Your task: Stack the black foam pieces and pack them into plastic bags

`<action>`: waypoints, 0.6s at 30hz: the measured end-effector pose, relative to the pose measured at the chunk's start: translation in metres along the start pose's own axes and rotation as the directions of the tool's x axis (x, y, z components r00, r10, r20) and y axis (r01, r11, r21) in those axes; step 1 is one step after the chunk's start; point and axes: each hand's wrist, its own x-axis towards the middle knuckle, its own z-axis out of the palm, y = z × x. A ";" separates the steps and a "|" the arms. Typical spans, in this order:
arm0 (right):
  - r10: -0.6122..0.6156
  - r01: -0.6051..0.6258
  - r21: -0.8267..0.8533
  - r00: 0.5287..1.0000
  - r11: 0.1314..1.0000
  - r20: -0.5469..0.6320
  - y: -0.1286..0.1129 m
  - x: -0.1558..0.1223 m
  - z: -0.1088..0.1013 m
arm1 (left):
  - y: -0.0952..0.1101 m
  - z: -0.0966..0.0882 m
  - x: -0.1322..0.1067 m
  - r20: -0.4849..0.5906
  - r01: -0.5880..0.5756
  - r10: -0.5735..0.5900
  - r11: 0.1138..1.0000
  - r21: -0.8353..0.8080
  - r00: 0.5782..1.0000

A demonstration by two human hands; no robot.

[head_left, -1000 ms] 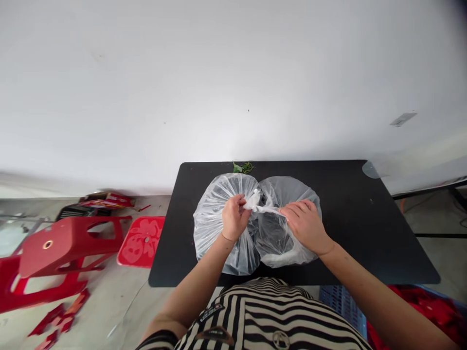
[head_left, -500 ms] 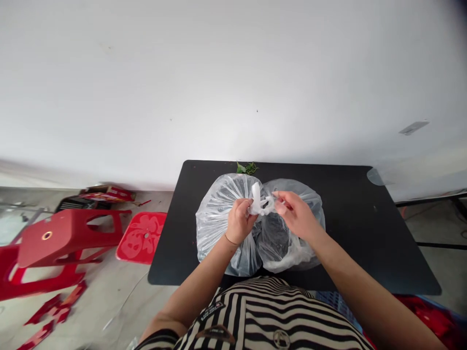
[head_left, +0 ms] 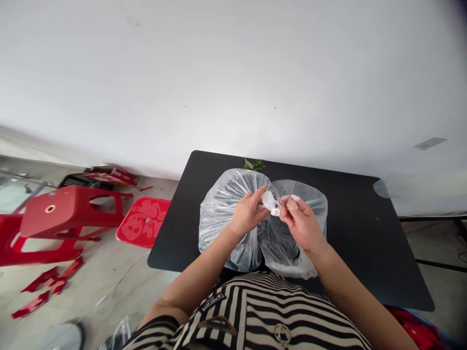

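Observation:
Two clear plastic bags stand side by side on a black table (head_left: pixel 361 233). The left plastic bag (head_left: pixel 222 214) is puffed out, with creases running up to its gathered, twisted white top. My left hand (head_left: pixel 248 212) pinches this gathered top from the left, thumb and fingers around it. From the other side my right hand (head_left: pixel 302 222) grips the thin end of the same twisted plastic between thumb and fingertips. Beneath my right hand is the right plastic bag (head_left: pixel 279 250), loose and wrinkled, with something dark inside that I cannot make out.
Green leaves (head_left: pixel 254 165) lie at the table's back edge by the white wall (head_left: pixel 233 73). On the left floor are a red stool (head_left: pixel 142 221), a tipped red stool (head_left: pixel 69 209), broken red pieces (head_left: pixel 44 291) and a box (head_left: pixel 113 176).
My left hand has opened its fingers wider around the gathered plastic, and both hands are closer to the knot. The loop between them has drawn smaller. The view has tilted slightly.

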 end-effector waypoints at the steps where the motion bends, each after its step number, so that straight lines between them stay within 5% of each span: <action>1: -0.017 0.016 -0.014 1.000 1.000 -0.021 0.001 -0.004 0.001 | -0.001 0.002 0.002 0.011 -0.023 0.023 0.999 0.045 1.000; 5: -0.118 0.110 -0.192 0.993 0.975 -0.031 0.003 -0.026 0.008 | -0.007 0.017 0.008 0.004 -0.073 0.075 0.965 0.253 0.997; 14: -0.205 0.335 -0.583 0.938 0.740 0.279 -0.014 -0.055 0.010 | -0.002 0.022 0.018 0.009 -0.060 0.061 0.931 0.360 0.998; 18: -0.053 0.182 -0.770 0.980 0.612 0.190 -0.026 -0.050 0.007 | 0.001 0.006 0.015 0.005 -0.080 0.081 0.965 0.250 0.997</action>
